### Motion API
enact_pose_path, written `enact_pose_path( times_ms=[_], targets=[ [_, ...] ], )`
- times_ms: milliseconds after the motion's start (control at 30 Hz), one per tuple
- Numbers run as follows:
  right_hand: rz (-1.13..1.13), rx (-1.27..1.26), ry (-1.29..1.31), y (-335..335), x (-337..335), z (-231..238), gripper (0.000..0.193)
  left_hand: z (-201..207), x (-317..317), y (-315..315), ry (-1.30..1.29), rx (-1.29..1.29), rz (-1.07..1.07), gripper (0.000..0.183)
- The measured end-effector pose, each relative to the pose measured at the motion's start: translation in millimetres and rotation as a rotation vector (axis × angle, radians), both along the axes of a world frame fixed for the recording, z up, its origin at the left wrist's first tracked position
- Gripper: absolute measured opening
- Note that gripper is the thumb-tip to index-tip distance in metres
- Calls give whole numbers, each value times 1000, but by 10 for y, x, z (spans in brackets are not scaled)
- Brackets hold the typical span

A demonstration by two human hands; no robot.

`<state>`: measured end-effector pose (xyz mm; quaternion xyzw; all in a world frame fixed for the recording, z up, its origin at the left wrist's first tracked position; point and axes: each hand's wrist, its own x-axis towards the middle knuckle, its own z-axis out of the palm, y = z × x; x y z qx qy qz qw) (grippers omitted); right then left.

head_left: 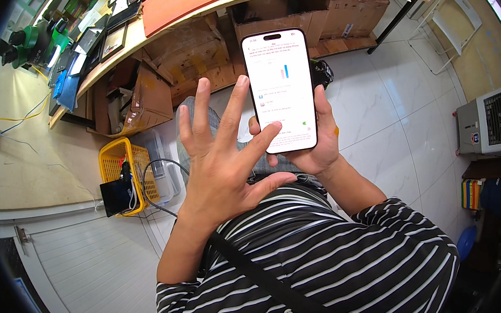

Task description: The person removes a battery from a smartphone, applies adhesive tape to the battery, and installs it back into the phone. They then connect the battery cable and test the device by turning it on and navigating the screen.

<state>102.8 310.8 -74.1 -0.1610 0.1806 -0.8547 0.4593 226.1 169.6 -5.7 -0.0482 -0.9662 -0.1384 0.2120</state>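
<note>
A smartphone (284, 103) with a lit white screen stands nearly upright in front of me. My right hand (321, 141) is wrapped around its lower end, thumb along the right edge and fingertips showing at the left edge. The screen shows lines of text, a small bar chart and a green switch near the bottom. My left hand (216, 141) is spread, with its index fingertip on or just over the lower part of the screen. Whether that fingertip touches the glass I cannot tell. The left thumb points toward the phone's lower end and holds nothing.
A wooden workbench (213, 3) with an orange mat (183, 4) and a green microscope (38, 43) runs across the far side. Cardboard boxes (351, 13) sit beneath it. A yellow basket (113, 149) stands left, an air cooler (489, 121) right, a white folding chair (450, 20) far right.
</note>
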Motion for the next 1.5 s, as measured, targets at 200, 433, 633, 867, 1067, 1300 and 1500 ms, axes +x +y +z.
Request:
enact_pose_path(
  times_ms=[200, 433, 633, 867, 1067, 1300, 1500],
  targets=[
    [-26, 23, -24, -2, 20, 58, 85, 29, -5, 9, -5, -10, 3, 65],
    [46, -81, 65, 3, -72, -160, 86, 47, -16, 3, -3, 1, 7, 69],
    [-7, -15, -18, -2, 14, 14, 82, 70, -20, 0, -3, 0, 27, 71],
    [-21, 30, 91, -22, 45, -31, 88, 106, -73, -53, 77, -43, 90, 83],
    [35, -7, 127, -19, 50, -67, 89, 119, -104, -95, 99, -49, 136, 89],
    [-7, 89, 149, -12, 103, 4, 87, 142, -120, -33, 107, -39, 107, 78],
    [-22, 154, 152, 42, 109, -50, 80, 170, -196, 90, 85, -21, 64, 74]
  ],
)
